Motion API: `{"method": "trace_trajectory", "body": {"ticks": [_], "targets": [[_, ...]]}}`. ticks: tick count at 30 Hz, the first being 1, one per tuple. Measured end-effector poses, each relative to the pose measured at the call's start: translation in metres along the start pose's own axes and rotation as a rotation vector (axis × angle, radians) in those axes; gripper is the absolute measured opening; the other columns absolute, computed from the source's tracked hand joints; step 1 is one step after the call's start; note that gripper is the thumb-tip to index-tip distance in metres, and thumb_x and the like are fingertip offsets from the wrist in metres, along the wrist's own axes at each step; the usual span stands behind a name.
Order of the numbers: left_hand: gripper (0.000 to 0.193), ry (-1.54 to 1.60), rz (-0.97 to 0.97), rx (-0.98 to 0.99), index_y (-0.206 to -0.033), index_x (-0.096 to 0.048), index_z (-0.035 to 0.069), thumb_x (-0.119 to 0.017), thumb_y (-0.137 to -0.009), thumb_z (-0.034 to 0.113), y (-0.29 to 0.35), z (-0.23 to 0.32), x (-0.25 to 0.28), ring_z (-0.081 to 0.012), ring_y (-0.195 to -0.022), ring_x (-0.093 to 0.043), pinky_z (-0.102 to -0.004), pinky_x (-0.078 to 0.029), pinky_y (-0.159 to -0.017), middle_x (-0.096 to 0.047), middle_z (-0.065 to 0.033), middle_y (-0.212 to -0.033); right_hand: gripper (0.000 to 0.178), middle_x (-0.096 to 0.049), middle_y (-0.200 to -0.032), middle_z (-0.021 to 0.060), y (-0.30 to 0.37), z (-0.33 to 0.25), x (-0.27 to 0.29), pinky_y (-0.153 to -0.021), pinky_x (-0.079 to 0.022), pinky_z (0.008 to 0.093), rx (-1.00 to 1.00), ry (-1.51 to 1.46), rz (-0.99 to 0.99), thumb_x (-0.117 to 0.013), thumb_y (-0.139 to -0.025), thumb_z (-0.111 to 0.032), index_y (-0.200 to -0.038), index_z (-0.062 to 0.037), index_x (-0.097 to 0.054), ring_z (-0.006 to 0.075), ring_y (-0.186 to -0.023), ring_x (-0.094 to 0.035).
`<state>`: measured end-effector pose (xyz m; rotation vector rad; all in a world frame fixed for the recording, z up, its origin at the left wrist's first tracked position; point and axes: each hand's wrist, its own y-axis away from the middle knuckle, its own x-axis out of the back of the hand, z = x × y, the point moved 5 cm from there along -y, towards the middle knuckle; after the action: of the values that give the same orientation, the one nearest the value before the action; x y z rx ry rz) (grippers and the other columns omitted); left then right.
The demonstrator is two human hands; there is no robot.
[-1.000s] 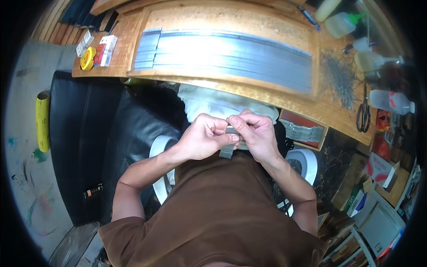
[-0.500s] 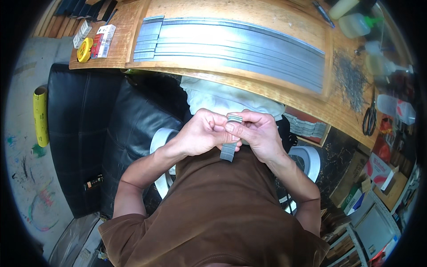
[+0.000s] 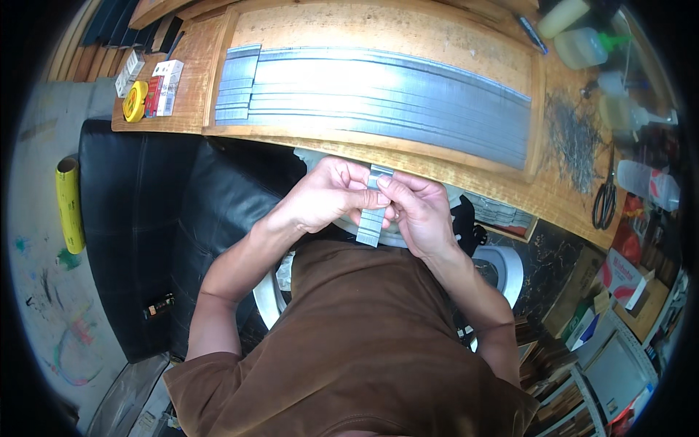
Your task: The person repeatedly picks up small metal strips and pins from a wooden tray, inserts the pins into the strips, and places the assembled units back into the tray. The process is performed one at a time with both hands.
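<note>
Held item: a short grey segmented strip (image 3: 370, 227), metallic in appearance, is suspended between both hands in front of the person's torso, at the near edge of the worktop (image 3: 195, 76). Whether its upper end touches that edge cannot be determined.

Left hand (image 3: 326, 191): closed on the strip from the left, thumb laid across its face, fingers partly concealed behind. Right hand (image 3: 420, 211): closed on the strip from the right, thumb tip pressed to the face slightly above the left thumb. The opposed grip appears chosen to steady a narrow piece that might flex or part at its cross lines. The lower end hangs free beneath the thumbs.

Worktop: a shallow wooden tray (image 3: 349, 33) contains long rows of silver strips (image 3: 393, 98), laid side by side; a shorter block (image 3: 237, 86) sits at their left end. The raised rim presumably keeps the rows aligned. To the right of the tray lie a loose heap of thin dark metal pieces (image 3: 575, 138) and black-handled scissors (image 3: 604, 204), probably placed there for the right hand's reach. A yellow tape measure (image 3: 135, 101) rests at the far left, beside small boxes (image 3: 167, 89), clear of the tray.
</note>
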<state>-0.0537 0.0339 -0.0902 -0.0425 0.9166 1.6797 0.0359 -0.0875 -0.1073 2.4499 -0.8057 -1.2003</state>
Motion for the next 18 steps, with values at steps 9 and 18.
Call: {"method": "trace_trajectory", "body": {"ticks": [9, 18], "targets": [[0.025, 0.067, -0.01, 0.05, -0.119, -0.073, -0.004, -0.074, -0.096, 0.006, 0.001, 0.002, 0.0, -0.0199, -0.088, -0.079, -0.0273, -0.065, -0.073, -0.08, -0.0149, -0.099, 0.014, -0.072, -0.086, 0.0046, -0.001, 0.0, 0.0, -0.06, -0.05, 0.0197, 0.034, 0.069, 0.018, -0.071, -0.099, -0.005, -0.11, 0.0034, -0.075, 0.0062, -0.066, -0.062], [0.019, -0.012, -0.001, -0.008, -0.114, -0.075, -0.005, -0.074, -0.096, 0.001, 0.01, 0.01, -0.005, -0.0184, -0.089, -0.078, -0.0259, -0.063, -0.072, -0.08, -0.0142, -0.098, 0.012, -0.071, -0.089, 0.0066, 0.007, -0.009, -0.007, -0.059, -0.058, 0.0237, 0.012, 0.149, -0.007, -0.071, -0.098, -0.003, -0.108, 0.004, -0.076, 0.0092, -0.066, -0.064]]}}
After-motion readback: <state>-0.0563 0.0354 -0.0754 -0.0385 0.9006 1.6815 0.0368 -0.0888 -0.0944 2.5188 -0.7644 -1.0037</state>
